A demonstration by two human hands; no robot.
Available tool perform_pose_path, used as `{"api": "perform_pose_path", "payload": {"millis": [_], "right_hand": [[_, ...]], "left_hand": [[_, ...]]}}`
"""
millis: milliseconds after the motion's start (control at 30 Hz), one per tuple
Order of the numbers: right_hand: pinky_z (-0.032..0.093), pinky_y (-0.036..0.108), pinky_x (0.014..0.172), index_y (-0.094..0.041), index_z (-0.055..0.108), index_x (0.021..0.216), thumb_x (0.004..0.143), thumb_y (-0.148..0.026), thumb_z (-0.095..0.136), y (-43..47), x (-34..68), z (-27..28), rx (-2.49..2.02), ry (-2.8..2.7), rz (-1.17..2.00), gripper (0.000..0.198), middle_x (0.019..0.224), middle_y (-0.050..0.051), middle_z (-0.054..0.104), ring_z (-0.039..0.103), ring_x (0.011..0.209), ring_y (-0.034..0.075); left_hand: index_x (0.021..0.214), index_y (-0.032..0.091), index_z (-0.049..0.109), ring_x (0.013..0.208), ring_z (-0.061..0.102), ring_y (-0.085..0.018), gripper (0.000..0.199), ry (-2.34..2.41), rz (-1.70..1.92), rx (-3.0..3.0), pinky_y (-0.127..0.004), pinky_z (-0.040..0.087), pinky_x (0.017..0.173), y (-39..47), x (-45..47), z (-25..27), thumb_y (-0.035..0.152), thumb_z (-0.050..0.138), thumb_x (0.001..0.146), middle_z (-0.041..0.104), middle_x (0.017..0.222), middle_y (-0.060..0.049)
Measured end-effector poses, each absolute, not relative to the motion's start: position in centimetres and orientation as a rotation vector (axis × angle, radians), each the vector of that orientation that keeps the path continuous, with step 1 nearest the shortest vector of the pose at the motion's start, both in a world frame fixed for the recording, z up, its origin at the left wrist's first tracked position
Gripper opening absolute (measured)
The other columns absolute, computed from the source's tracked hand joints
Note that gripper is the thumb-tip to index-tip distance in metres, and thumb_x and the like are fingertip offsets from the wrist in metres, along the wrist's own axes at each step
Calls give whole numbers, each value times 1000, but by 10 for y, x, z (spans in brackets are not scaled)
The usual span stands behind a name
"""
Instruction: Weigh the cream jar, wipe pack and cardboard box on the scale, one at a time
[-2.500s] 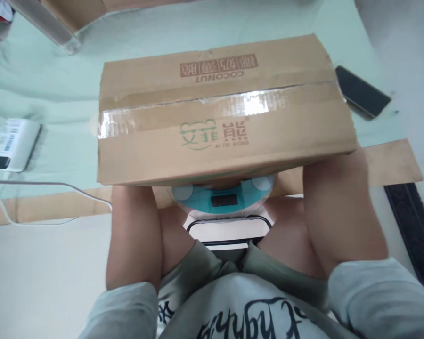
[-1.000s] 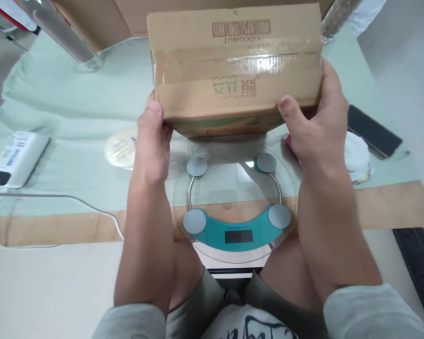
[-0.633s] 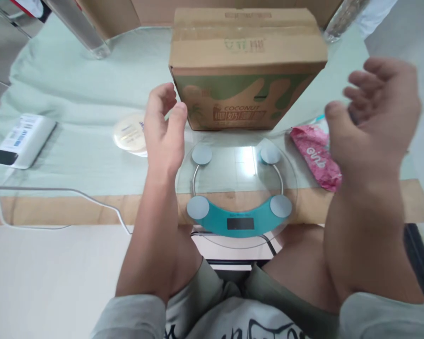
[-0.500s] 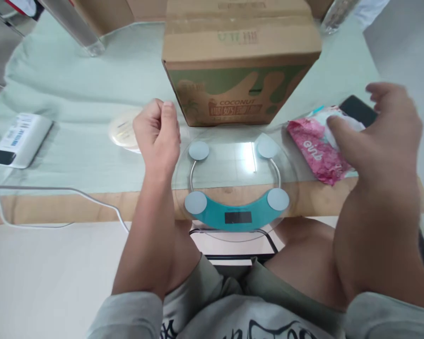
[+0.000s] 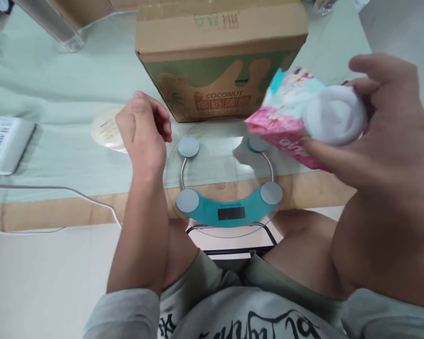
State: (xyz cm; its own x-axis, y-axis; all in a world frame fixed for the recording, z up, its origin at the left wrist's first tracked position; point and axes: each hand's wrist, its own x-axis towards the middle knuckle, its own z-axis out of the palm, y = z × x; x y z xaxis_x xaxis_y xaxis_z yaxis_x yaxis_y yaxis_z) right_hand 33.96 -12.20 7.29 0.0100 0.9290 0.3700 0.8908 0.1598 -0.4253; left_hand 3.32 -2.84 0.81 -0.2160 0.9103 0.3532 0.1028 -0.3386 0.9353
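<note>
My right hand [image 5: 381, 127] grips a pink packet of wet wipes [image 5: 282, 117] with a white round lid, lifted above the right side of the glass scale. Its thumb presses at the near side of the lid. My left hand [image 5: 143, 120] is closed in a loose fist with nothing seen in it, left of the scale. The round glass bathroom scale [image 5: 231, 214] lies at the table's front edge, with a teal band, a dark display and round grey pads. Partly behind my left hand is a pale round disc-shaped item [image 5: 106, 129].
A cardboard box [image 5: 215, 52] printed COCONUT stands behind the scale. On the left lie a white device [image 5: 10, 146] with a label and a white cable [image 5: 67, 189]. A clear-ended tube [image 5: 72, 42] stands at the back left. A pale green cloth [image 5: 56, 80] covers the table.
My right hand has taken hold of the packet of wet wipes and raised it leftward toward the scale. My left fist has turned slightly. The view has shifted a little.
</note>
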Motion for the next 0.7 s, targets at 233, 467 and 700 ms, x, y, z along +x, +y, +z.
{"api": "perform_pose_path", "payload": {"millis": [233, 467, 700], "right_hand": [[64, 46, 97, -24, 49, 157, 93, -29, 62, -127, 279, 55, -1117, -2380, 261, 65, 141, 9, 66, 69, 119, 26], [60, 41, 111, -21, 66, 127, 104, -56, 56, -95, 291, 2, -1075, -1691, 586, 43, 127, 8, 73, 71, 121, 20], [61, 36, 88, -19, 70, 105, 103, -68, 51, -77, 290, -37, -1178, -1521, 844, 52, 105, 7, 76, 71, 96, 18]], "left_hand": [[74, 25, 53, 48, 42, -13, 60, 1331, 1502, 1432, -34, 29, 48, -33, 31, 1, 81, 55, 94, 45, 57, 0], [55, 24, 34, 49, 29, -13, 65, 1317, 1350, 1563, -36, 24, 52, -43, 36, -14, 71, 58, 94, 25, 53, 0], [58, 19, 23, 57, 23, -11, 64, 1300, 1174, 1694, -34, 20, 59, -41, 44, -29, 42, 67, 98, 18, 61, 1]]}}
